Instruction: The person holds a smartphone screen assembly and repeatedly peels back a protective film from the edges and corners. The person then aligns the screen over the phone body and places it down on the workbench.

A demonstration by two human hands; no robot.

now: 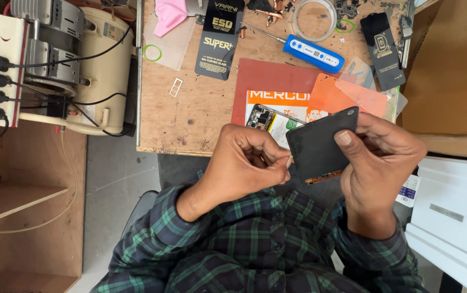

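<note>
A dark, matte phone display panel (320,142) with rounded corners and a copper-coloured strip along its lower edge is being held tilted above the bench's near edge. The right hand (380,160) is gripping it, thumb pressing on its face; the left hand (247,163) is pinching closed at its left edge. Beneath, an opened phone body (270,122) is lying on a red mat (269,81) on the scuffed wooden bench (190,108), which is crowding with a blue screwdriver (312,52) and black packets (220,38). A cream compressor (100,59) is sitting left; bare floor is opening below it.
</note>
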